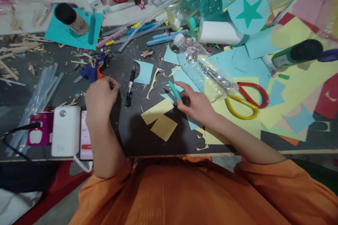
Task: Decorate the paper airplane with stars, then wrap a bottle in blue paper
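1. The left hand [101,95] pinches a small piece of clear tape [118,85], fingers drawn narrow. The grip is by one edge, probably so that little of the surface is covered.
2. The blue tape dispenser [91,72] lies at 11 o'clock from that hand, within easy reach.
3. The right hand [195,103] holds the near end of a slim teal stick [174,89] between thumb and index finger, the other fingers loosely curled. The stick points to 11 o'clock, its far end exposed; I cannot tell whether it is rolled paper or a pen.
4. At 3 o'clock from the left hand, a black marker [130,88] lies on the dark counter [137,144], in the gap between the hands.
5. Yellow paper pieces [163,127] lie at 8 o'clock from the right hand.
6. Scissors [239,86] sit at 3 o'clock from it, handles outward, which likely makes them easy to grab.
7. A white power bank [66,132] stands at 8 o'clock from the left hand, beside a phone [86,137], seemingly to charge it.
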`<action>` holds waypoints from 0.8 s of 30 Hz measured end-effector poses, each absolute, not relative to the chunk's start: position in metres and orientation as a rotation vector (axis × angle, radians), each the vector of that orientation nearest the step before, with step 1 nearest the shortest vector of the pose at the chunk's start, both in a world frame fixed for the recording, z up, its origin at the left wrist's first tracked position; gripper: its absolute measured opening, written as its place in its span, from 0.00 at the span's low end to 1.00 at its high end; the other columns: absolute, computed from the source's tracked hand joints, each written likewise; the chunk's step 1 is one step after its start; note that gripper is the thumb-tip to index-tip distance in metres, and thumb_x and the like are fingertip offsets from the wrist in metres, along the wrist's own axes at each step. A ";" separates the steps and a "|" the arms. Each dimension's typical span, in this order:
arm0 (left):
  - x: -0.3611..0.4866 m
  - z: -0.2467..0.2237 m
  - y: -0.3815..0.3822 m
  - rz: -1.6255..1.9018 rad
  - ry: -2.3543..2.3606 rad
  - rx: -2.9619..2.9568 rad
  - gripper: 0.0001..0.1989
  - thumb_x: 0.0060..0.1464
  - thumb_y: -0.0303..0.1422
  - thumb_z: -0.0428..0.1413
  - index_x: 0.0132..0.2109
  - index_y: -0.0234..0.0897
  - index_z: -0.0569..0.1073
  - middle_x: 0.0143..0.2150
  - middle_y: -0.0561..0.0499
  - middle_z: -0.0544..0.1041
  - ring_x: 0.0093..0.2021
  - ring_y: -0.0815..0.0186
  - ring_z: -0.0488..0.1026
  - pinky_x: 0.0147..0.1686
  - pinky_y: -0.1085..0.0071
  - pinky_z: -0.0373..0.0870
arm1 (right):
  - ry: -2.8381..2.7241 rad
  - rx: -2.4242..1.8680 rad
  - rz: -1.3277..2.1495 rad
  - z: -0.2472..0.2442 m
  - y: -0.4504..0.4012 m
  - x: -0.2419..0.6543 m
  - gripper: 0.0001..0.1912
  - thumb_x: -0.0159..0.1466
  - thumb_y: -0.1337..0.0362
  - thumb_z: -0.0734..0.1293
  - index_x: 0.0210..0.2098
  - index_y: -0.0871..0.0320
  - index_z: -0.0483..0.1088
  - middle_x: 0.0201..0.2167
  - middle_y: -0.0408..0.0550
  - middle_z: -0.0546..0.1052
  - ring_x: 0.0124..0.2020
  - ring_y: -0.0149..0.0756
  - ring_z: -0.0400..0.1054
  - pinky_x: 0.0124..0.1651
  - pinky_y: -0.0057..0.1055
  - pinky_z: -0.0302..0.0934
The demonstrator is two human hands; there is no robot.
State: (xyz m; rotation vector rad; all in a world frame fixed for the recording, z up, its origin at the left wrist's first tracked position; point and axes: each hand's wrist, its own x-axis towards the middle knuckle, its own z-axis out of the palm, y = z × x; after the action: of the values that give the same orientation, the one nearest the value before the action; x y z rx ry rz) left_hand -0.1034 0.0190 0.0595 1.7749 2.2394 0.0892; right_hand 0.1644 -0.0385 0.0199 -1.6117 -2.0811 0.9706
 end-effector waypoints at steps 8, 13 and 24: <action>-0.084 0.080 0.012 -0.215 2.123 1.875 0.15 0.61 0.29 0.46 0.49 0.34 0.74 0.52 0.38 0.79 0.56 0.47 0.75 0.53 0.55 0.70 | -1.594 -1.426 1.011 0.002 -0.030 0.186 0.14 0.62 0.58 0.60 0.44 0.57 0.70 0.26 0.42 0.69 0.22 0.32 0.60 0.29 0.32 0.55; -0.105 0.071 0.011 -0.238 2.009 1.935 0.15 0.55 0.28 0.49 0.48 0.40 0.72 0.52 0.40 0.73 0.52 0.48 0.75 0.51 0.55 0.69 | -1.572 -1.401 1.051 0.000 -0.028 0.187 0.13 0.63 0.58 0.61 0.43 0.57 0.70 0.25 0.41 0.67 0.22 0.31 0.58 0.29 0.32 0.53; -0.074 0.083 0.009 0.261 1.744 1.873 0.08 0.54 0.40 0.52 0.38 0.43 0.67 0.36 0.51 0.75 0.38 0.61 0.73 0.41 0.68 0.67 | -1.652 -1.360 1.020 0.002 -0.028 0.189 0.14 0.67 0.58 0.61 0.42 0.57 0.75 0.34 0.49 0.79 0.34 0.37 0.72 0.39 0.35 0.64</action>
State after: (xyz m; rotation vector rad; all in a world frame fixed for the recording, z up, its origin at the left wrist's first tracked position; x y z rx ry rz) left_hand -0.0741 0.0086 0.0829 1.8727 1.7444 0.2608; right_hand 0.1890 -0.0285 0.0020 -1.3597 -1.6520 1.0200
